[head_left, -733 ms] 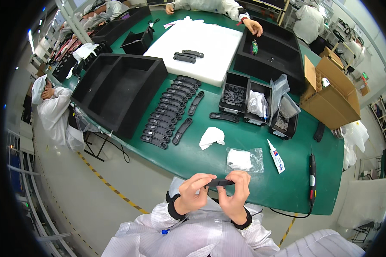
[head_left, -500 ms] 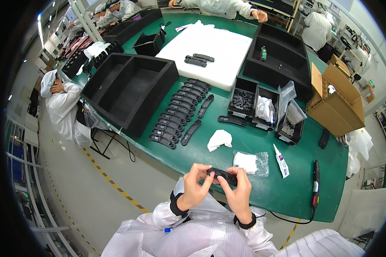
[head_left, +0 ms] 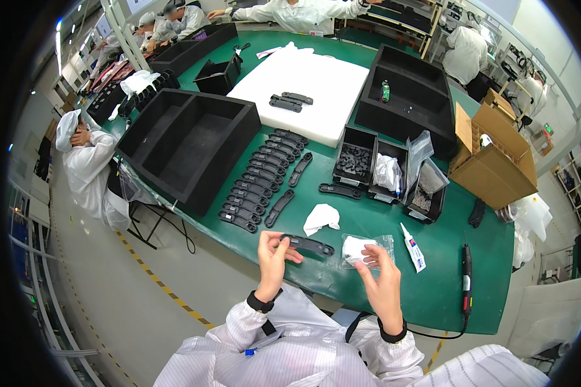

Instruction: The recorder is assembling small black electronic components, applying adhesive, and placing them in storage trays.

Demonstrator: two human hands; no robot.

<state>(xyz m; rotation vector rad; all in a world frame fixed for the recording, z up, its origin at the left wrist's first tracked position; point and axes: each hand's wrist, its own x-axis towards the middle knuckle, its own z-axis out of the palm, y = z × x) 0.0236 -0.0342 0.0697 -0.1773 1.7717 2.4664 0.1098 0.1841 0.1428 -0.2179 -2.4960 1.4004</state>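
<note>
While the left hand pinches one end of a long black plastic strip, holding it level above the near edge of the green counter, the right hand is off it, fingers loosely curled just beside a clear bag with a white cloth. I cannot tell whether those fingers hold anything small. A good grip here looks like steadying the strip's free end before working on it, keeping clear of the glue tube.

A row of strips lies between the deep tray and the small bins.
</note>
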